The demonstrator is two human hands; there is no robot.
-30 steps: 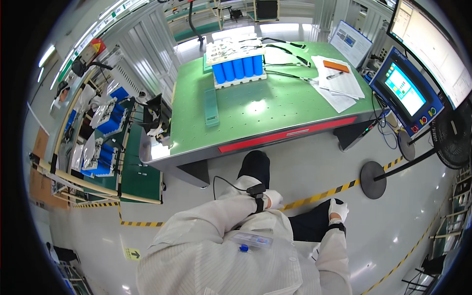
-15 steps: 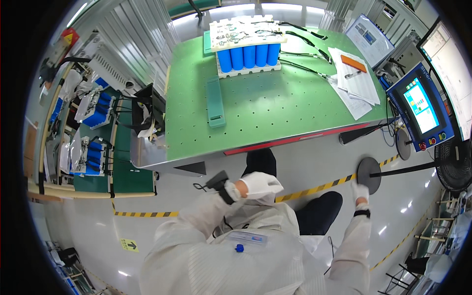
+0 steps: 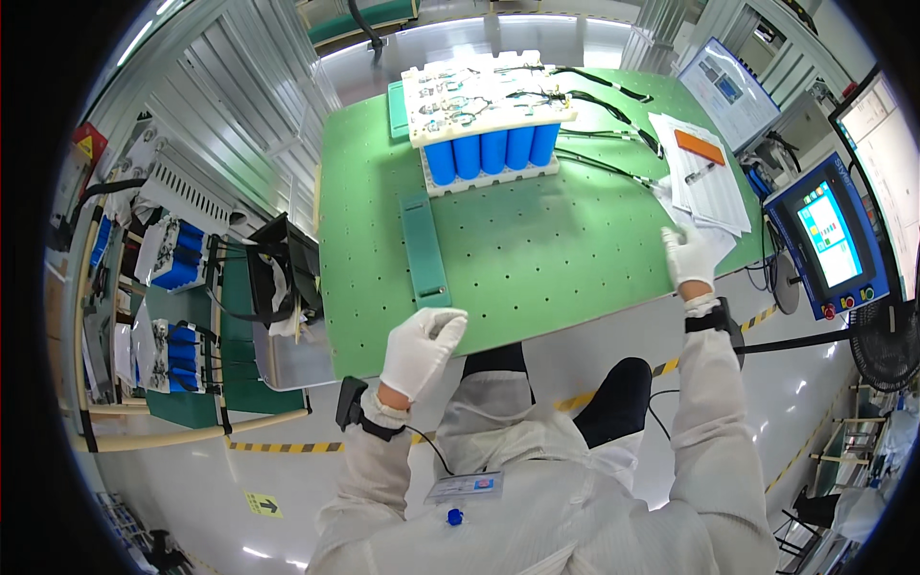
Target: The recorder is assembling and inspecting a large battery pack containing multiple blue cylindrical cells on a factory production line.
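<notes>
My left hand (image 3: 422, 353), in a white glove, hovers by the near edge of a green perforated table (image 3: 537, 278). Its fingers curl loosely, thumb a little apart, with nothing visible in them. Just beyond it lies a long green block (image 3: 423, 251). My right hand (image 3: 688, 259), also gloved, is over the table's right front part beside some white papers (image 3: 717, 199); its fingers are slightly bent and apart, and no object shows in it. Farther back stands a battery pack of blue cylindrical cells (image 3: 494, 151) between pale plastic holders, its black cables (image 3: 604, 168) trailing right.
An orange bar (image 3: 700, 147) and a pen (image 3: 701, 173) rest on the papers. To the right are a blue control panel (image 3: 826, 235), a monitor (image 3: 886, 163) and a black fan (image 3: 880, 335). Shelving at left holds more blue-cell packs (image 3: 182, 356) beside a black bin (image 3: 287, 264).
My left hand has moved from before my body up to the table's front edge. My right hand has risen from beside my leg to the table near the papers. I am nearer the table.
</notes>
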